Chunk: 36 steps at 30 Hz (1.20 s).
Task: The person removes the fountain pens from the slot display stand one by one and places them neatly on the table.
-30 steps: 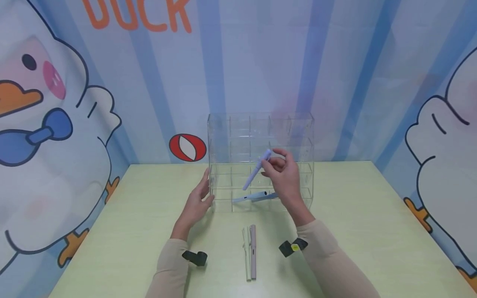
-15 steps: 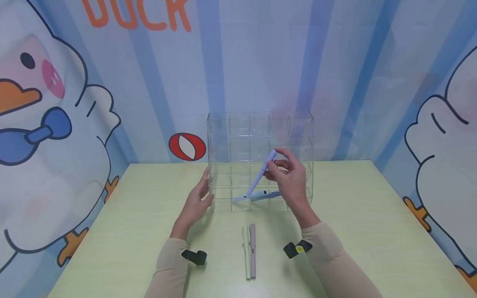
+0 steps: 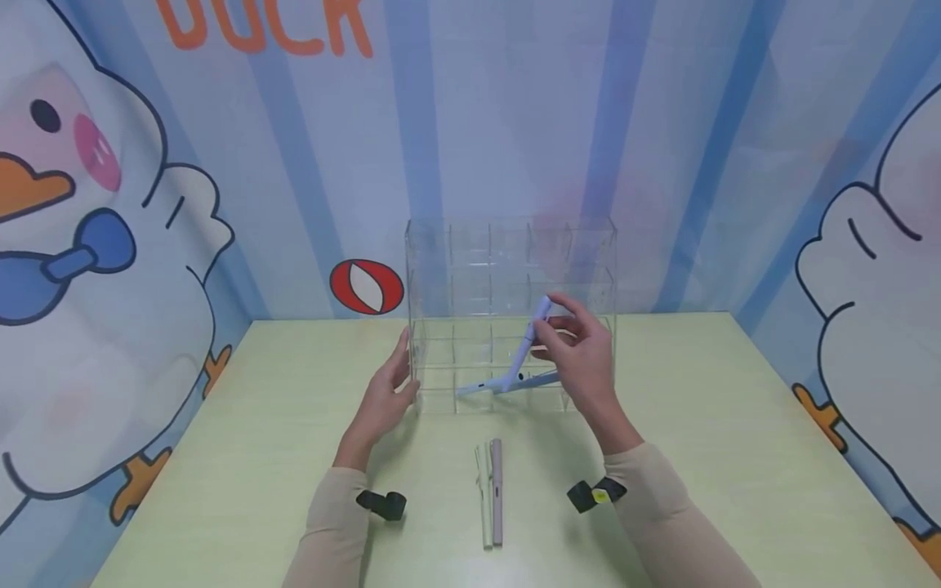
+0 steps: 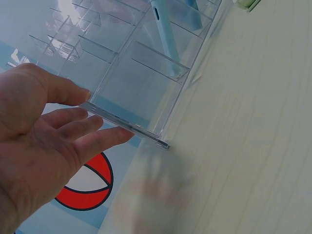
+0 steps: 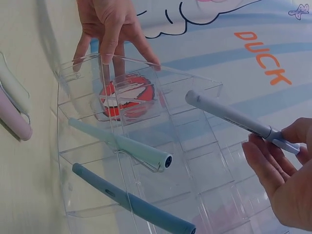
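The lilac pen (image 3: 523, 353), pinched in the right hand (image 3: 586, 353), tilts before the rack (image 3: 409, 261), further right than a second ago, its lower tip now overlapping the pale blue pen (image 3: 472, 389); whether they touch is unclear. The left hand (image 3: 382, 402) grips the rack's side as before. In the head view the right hand hides the dark blue pen's (image 3: 540, 380) right end.
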Each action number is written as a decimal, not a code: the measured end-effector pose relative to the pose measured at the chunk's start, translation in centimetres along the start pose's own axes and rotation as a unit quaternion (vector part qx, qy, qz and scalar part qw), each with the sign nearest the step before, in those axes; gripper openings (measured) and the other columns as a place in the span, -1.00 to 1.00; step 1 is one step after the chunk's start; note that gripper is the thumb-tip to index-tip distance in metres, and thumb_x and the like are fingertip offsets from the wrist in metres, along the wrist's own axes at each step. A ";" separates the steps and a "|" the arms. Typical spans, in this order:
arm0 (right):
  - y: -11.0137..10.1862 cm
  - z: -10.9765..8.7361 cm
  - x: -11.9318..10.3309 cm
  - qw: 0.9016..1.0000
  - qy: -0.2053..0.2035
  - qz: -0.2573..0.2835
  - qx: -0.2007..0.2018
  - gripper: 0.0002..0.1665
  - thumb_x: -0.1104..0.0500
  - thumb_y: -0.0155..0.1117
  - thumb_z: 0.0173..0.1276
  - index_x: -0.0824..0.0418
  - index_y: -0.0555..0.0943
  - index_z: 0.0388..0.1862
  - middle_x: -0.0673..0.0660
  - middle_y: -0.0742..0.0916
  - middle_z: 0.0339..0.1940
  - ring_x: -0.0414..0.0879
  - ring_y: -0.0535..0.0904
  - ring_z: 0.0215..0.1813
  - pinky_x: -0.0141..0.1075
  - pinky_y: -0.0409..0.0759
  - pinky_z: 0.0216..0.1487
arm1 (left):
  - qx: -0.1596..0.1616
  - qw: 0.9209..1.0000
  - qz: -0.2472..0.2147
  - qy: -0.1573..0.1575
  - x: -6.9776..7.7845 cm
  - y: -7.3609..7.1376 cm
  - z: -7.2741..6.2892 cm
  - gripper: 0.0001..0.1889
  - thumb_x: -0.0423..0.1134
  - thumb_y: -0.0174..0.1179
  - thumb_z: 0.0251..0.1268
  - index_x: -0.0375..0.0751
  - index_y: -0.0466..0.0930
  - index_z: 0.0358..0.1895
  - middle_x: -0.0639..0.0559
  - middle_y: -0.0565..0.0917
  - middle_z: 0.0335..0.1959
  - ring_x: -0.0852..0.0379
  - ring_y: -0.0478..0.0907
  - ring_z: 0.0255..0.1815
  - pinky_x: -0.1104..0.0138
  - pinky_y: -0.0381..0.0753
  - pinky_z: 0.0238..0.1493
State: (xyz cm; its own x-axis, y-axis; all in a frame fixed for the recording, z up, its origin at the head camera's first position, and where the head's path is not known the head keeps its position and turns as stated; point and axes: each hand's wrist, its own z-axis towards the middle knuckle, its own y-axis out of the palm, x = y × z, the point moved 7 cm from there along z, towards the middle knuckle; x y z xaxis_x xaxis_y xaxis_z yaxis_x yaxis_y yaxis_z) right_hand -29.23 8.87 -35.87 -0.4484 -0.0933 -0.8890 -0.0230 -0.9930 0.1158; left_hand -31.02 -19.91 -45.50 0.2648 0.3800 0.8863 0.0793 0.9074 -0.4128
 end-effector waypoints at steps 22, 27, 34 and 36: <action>-1.7 -1.5 1.2 0.995 0.090 -0.018 -0.047 -0.48 0.33 0.21 0.46 0.25 0.46 0.37 0.26 0.63 -0.23 -0.10 0.70 -0.28 -0.06 0.77 -0.30 | -0.007 1.000 -0.003 0.016 0.3 0.4 0.3 -0.11 -0.46 0.04 0.47 0.30 -0.21 0.63 -0.16 0.11 0.59 -0.22 0.18 0.51 -0.03 0.41 0.32; -2.0 -2.0 1.5 0.991 0.111 -0.046 -0.065 -0.49 0.31 0.19 0.48 0.21 0.46 0.39 0.32 0.62 -0.16 -0.09 0.72 -0.25 -0.09 0.77 -0.29 | -0.005 1.000 -0.001 0.005 0.2 0.3 0.2 -0.11 -0.44 0.04 0.49 0.35 -0.21 0.63 -0.14 0.10 0.59 -0.21 0.18 0.51 -0.03 0.45 0.28; -1.6 -2.6 1.7 0.983 0.134 -0.076 -0.101 -0.49 0.31 0.17 0.49 0.19 0.44 0.40 0.32 0.62 -0.13 -0.03 0.70 -0.20 -0.06 0.77 -0.29 | -0.001 1.000 0.008 -0.005 -0.1 0.0 0.1 -0.11 -0.43 0.05 0.49 0.36 -0.22 0.62 -0.11 0.09 0.60 -0.19 0.18 0.52 -0.03 0.42 0.32; -1.5 -2.8 1.6 0.981 0.142 -0.083 -0.107 -0.49 0.33 0.17 0.49 0.18 0.44 0.39 0.32 0.63 -0.13 -0.02 0.69 -0.18 -0.05 0.77 -0.30 | -0.002 1.000 0.007 -0.002 -0.2 0.1 0.0 -0.11 -0.44 0.05 0.49 0.36 -0.22 0.62 -0.10 0.08 0.60 -0.18 0.18 0.52 -0.03 0.41 0.33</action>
State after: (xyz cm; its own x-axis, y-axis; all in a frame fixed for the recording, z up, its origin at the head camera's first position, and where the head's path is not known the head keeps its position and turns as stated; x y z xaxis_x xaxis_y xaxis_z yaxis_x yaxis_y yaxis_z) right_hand -27.41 10.01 -38.75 -0.1861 0.0849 -0.9789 0.1268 -0.9858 -0.1096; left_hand -31.08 -19.91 -45.66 0.2616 0.3932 0.8814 0.0793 0.9014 -0.4257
